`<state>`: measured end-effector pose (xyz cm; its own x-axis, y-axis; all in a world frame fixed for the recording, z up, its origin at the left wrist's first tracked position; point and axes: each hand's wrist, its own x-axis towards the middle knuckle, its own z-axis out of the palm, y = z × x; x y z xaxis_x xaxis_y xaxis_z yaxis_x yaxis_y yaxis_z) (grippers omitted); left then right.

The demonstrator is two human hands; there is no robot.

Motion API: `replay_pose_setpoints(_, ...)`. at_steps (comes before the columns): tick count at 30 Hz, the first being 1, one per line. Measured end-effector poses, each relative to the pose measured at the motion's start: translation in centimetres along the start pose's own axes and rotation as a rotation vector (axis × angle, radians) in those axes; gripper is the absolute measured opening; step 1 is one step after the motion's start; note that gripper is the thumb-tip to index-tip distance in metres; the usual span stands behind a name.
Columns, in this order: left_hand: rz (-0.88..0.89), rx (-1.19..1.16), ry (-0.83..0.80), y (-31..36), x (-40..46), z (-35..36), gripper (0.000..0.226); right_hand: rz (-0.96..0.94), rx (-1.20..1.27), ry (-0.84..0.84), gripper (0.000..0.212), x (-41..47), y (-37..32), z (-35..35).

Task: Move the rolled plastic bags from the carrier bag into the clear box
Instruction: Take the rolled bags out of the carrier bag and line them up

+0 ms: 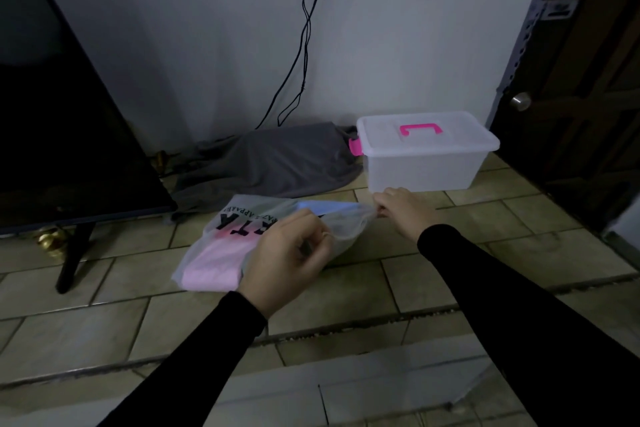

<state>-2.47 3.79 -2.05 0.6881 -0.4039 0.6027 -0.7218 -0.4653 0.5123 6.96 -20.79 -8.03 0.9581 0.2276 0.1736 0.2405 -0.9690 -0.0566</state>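
Observation:
A translucent carrier bag (239, 229) with black lettering lies on the tiled floor in the middle. Pink contents (214, 263) and something blue (325, 209) show through it. My left hand (287, 260) pinches the near edge of the bag's mouth. My right hand (401, 210) pinches the far right corner of the mouth, pulling it apart. The clear box (422, 166) with a pink handle (420, 130) and pink latch stands just behind my right hand, its lid closed.
A dark TV (52, 114) on a black leg stands at the left. A grey cloth (270, 163) lies against the wall with cables (304, 45) hanging above. A dark door (581, 80) is at the right.

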Motion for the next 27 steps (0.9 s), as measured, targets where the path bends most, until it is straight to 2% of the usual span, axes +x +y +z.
replay_pose_setpoints(4,0.028,-0.054,0.011,0.0,-0.4,-0.5,0.034,0.027,-0.056,-0.052,0.011,0.3,0.4,0.2)
replay_pose_setpoints(8,0.000,-0.059,-0.018,-0.6,-0.9,-0.2,0.031,0.150,-0.003,-0.061,0.008,0.0,-0.2,0.8)
replay_pose_setpoints(11,-0.093,-0.128,-0.017,-1.0,-1.3,1.1,0.027,0.379,0.293,0.013,0.016,-0.9,-1.9,0.9)
replay_pose_setpoints(13,-0.166,-0.155,-0.050,-1.0,-1.5,2.4,0.020,0.511,0.542,0.015,0.009,-1.7,-3.2,0.3)
replay_pose_setpoints(17,-0.293,-0.174,-0.049,-0.5,-1.0,5.8,0.018,0.576,0.769,-0.266,0.051,-3.6,-5.6,-1.3)
replay_pose_setpoints(18,-0.320,-0.175,-0.083,-0.4,-0.7,6.4,0.017,0.593,0.765,-0.264,0.061,-3.9,-5.8,-1.6)
replay_pose_setpoints(20,-0.313,-0.171,-0.257,-0.1,-0.3,7.4,0.012,0.632,0.806,-0.186,0.072,-4.3,-5.6,-2.2)
replay_pose_setpoints(22,-0.237,-0.156,-0.422,-0.1,-0.5,7.3,0.007,0.643,0.893,-0.131,0.065,-4.9,-5.4,-2.8)
replay_pose_setpoints(23,-0.185,-0.081,-0.432,-0.5,-0.9,6.8,0.010,0.623,0.886,-0.148,0.056,-5.3,-5.3,-2.8)
replay_pose_setpoints(25,-0.118,0.194,-0.346,-2.2,-1.8,5.3,0.022,0.599,0.820,-0.227,0.040,-6.2,-5.7,-2.6)
replay_pose_setpoints(27,-0.286,0.437,-0.241,-5.1,-3.0,3.6,0.035,0.623,0.794,-0.229,0.031,-6.9,-6.2,-2.4)
